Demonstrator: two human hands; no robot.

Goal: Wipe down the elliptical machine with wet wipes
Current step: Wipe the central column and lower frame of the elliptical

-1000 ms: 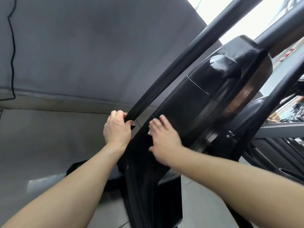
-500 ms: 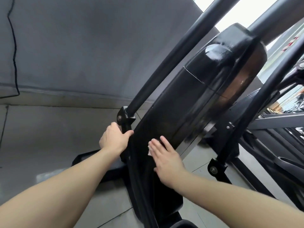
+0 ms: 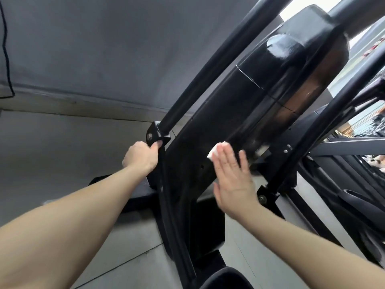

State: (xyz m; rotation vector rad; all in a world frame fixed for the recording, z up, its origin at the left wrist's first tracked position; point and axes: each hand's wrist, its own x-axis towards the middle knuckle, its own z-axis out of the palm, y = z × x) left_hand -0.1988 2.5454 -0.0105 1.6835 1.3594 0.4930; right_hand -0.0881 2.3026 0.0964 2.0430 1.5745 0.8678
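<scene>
- While the left hand (image 3: 141, 157) curls its fingers and thumb round a black strut (image 3: 164, 184) of the elliptical machine (image 3: 250, 97), the right hand (image 3: 233, 180) lies flat on the machine's central housing, fingers straight and slightly spread.
- Under the right fingertips sits a folded white wet wipe (image 3: 214, 153), pressed against the housing; only its upper corner shows past the index finger.
- The machine fills the middle and right of the view, leaning up and to the right: a glossy black shell with a thin seam across it, pale smears near the top and a brownish reflection along its right side.
- 2 round black tubes flank the shell: the left tube (image 3: 218, 59) ends in a bolted pivot bracket (image 3: 155, 134) just above the left hand, and the right tube (image 3: 333, 113) runs down to another bolted joint (image 3: 262, 198).
- Below lies a grey tiled floor (image 3: 62, 153); behind rises a grey wall (image 3: 104, 38) with a pale skirting strip and a thin black cable (image 3: 5, 49) at the far left.
- Bright daylight shows at the upper right, where some red marks (image 3: 377, 43) are too blurred to read.
</scene>
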